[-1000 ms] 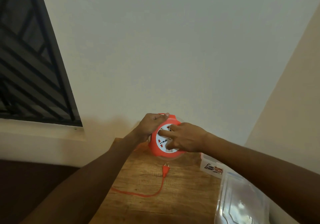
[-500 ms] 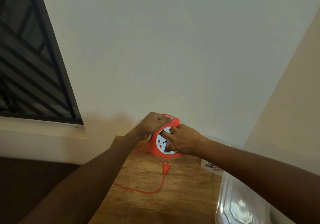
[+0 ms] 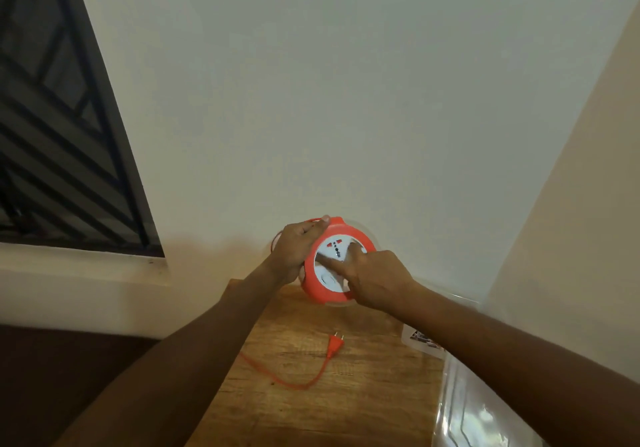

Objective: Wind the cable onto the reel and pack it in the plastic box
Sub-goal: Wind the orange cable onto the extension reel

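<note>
Both hands on the reel (image 3: pixel 330 273), left (image 3: pixel 294 251) clasping, right (image 3: pixel 374 280) pressing; plastic box (image 3: pixel 460 408) alongside.

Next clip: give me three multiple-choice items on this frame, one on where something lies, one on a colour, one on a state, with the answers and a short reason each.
1. Where is the plug?
A. On the wooden table
B. Inside the plastic box
C. In the right hand

2. What colour is the cable?
A. Black
B. Orange-red
C. White

3. How is the reel held?
A. Lying flat on the table, untouched
B. Left hand gripping its rim, right-hand fingers on its white face
C. Right hand alone

Answers:
1 A: the plug lies on the table, below the reel, apart from both hands.
2 B: the loose loop on the wood matches the reel's orange-red body.
3 B: the left hand wraps the rim, the right hand has fingers pressed on the socket face.
</note>
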Motion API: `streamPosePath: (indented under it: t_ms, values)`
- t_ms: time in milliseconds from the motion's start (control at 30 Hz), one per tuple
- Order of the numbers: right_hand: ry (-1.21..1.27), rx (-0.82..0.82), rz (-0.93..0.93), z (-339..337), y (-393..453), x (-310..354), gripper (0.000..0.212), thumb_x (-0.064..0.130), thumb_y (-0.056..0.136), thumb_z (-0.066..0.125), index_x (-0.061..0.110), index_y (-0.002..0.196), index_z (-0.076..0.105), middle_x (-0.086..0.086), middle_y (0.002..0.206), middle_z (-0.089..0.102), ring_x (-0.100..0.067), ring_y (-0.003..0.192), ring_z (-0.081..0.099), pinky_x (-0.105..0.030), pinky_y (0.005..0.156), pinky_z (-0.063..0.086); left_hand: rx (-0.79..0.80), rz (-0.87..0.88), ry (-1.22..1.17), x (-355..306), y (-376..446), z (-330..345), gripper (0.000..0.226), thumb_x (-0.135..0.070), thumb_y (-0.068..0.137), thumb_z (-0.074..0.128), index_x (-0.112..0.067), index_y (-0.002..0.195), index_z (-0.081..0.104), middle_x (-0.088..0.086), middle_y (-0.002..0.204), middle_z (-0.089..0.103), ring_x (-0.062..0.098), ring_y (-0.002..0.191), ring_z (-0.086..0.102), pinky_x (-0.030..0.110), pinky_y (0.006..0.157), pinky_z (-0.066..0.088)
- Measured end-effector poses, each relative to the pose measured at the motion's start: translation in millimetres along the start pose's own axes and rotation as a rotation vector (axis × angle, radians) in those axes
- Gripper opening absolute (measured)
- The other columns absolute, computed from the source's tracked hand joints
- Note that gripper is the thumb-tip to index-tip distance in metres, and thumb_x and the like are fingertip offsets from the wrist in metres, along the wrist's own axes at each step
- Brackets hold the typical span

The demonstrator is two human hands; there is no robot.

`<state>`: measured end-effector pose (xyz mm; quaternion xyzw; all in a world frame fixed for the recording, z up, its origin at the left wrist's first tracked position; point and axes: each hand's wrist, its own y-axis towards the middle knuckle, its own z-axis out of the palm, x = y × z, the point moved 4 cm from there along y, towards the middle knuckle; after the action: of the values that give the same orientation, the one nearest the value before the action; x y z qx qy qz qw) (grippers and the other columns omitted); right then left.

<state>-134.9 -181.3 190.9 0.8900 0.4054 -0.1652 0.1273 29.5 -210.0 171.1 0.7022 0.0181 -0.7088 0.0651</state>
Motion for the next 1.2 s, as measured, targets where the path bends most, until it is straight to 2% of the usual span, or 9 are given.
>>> streamPosePath:
  t_ms: [233, 367, 433, 533, 700, 767, 867, 967, 1200]
  values:
    - [1.096, -0.155, 0.665, 16, 9, -3, 0.075, 0.032, 0.093, 0.060, 0.031, 0.155, 0.016, -0.003, 0.153, 0.039, -0.030, 0.128, 0.051, -0.040, 0.095, 0.051, -0.234, 0.041, -0.130, -3, -5, 16, 0.023, -0.045, 0.100, 0.062, -0.027, 0.105, 0.076, -0.001, 0.101, 0.081, 0.025, 0.090, 0.079, 0.041, 0.078, 0.067]
    - [1.521, -0.174, 0.852, 29, 10, 10, 0.080, 0.020, 0.092, 0.063, 0.028, 0.155, 0.014, -0.004, 0.153, 0.037, -0.032, 0.117, 0.057, -0.023, 0.058, 0.051, -0.247, 0.036, -0.113, 3, -8, 20, 0.019, -0.043, 0.100, 0.063, -0.031, 0.093, 0.076, -0.001, 0.095, 0.082, 0.023, 0.085, 0.080, 0.039, 0.074, 0.067]
    - [1.451, -0.133, 0.789, 32, 6, 11, 0.089, 0.022, 0.087, 0.066, 0.026, 0.156, 0.010, -0.003, 0.153, 0.037, -0.032, 0.114, 0.059, -0.023, 0.057, 0.051, -0.223, 0.030, -0.115, 5, -8, 18, 0.023, -0.041, 0.100, 0.063, -0.024, 0.096, 0.078, 0.005, 0.097, 0.082, 0.026, 0.085, 0.080, 0.039, 0.074, 0.067]
    - [1.066, -0.070, 0.610, 29, -2, 3, 0.092, 0.028, 0.082, 0.069, 0.017, 0.155, 0.015, -0.005, 0.142, 0.053, -0.024, 0.114, 0.061, -0.030, 0.079, 0.056, -0.203, 0.000, -0.132, 6, -8, 16, 0.032, -0.041, 0.102, 0.061, -0.015, 0.109, 0.077, 0.008, 0.100, 0.082, 0.028, 0.085, 0.080, 0.036, 0.070, 0.066]
    - [0.373, -0.204, 0.425, 2, -11, -20, 0.036, 0.026, 0.085, 0.059, 0.019, 0.120, 0.057, -0.007, 0.108, 0.069, -0.028, 0.088, 0.067, -0.037, 0.068, 0.057, -0.176, -0.008, -0.062, 7, -4, 13, 0.037, -0.046, 0.101, 0.060, -0.014, 0.112, 0.076, 0.007, 0.100, 0.082, 0.028, 0.084, 0.080, 0.040, 0.075, 0.066]
    - [0.146, -0.183, 0.172, -5, -11, -23, 0.033, 0.020, 0.085, 0.063, 0.020, 0.119, 0.060, -0.010, 0.118, 0.062, -0.031, 0.094, 0.065, -0.040, 0.068, 0.057, -0.158, 0.001, 0.006, 5, -2, 10, 0.036, -0.047, 0.100, 0.060, -0.016, 0.109, 0.076, 0.007, 0.100, 0.082, 0.026, 0.082, 0.080, 0.039, 0.075, 0.067]
    - [0.023, -0.091, -0.173, -7, -10, -22, 0.054, 0.021, 0.083, 0.075, 0.025, 0.134, 0.055, -0.013, 0.147, 0.042, -0.034, 0.118, 0.056, -0.044, 0.078, 0.059, -0.114, 0.005, 0.055, 3, -1, 8, 0.033, -0.048, 0.100, 0.060, -0.021, 0.108, 0.075, 0.004, 0.099, 0.082, 0.028, 0.084, 0.080, 0.042, 0.077, 0.067]
    - [-0.060, -0.043, -0.324, -14, -7, -20, 0.064, 0.026, 0.082, 0.078, 0.028, 0.139, 0.048, -0.013, 0.150, 0.037, -0.036, 0.118, 0.056, -0.043, 0.080, 0.058, -0.034, 0.005, 0.081, 1, -1, 9, 0.031, -0.048, 0.099, 0.062, -0.022, 0.106, 0.077, 0.004, 0.098, 0.082, 0.029, 0.084, 0.080, 0.044, 0.078, 0.067]
    - [-0.141, 0.044, -0.325, -19, -10, -13, 0.069, 0.034, 0.087, 0.073, 0.035, 0.144, 0.034, -0.017, 0.148, 0.038, -0.038, 0.112, 0.059, -0.045, 0.082, 0.056, -0.018, 0.014, 0.116, -3, -2, 10, 0.031, -0.047, 0.099, 0.061, -0.021, 0.108, 0.075, 0.003, 0.102, 0.082, 0.027, 0.085, 0.080, 0.043, 0.079, 0.067]
